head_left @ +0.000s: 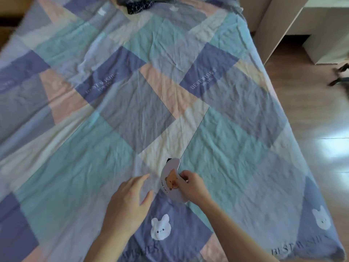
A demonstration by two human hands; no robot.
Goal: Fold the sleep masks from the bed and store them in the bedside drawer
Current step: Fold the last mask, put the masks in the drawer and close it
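A pale lilac sleep mask (171, 176) with a brown bear print lies on the patchwork bed cover, near the front middle of the bed. My right hand (191, 186) pinches its right edge, fingers curled over it. A thin dark strap (196, 129) runs from the mask's top end away across the cover. My left hand (130, 201) hovers just left of the mask with fingers spread and relaxed, holding nothing. No bedside drawer shows in this view.
The bed cover (132, 91) spreads across most of the view, its right edge falling to a wooden floor (311, 120). White furniture (324, 25) stands at the far right. Dark clothes (139, 4) lie bundled at the bed's far end.
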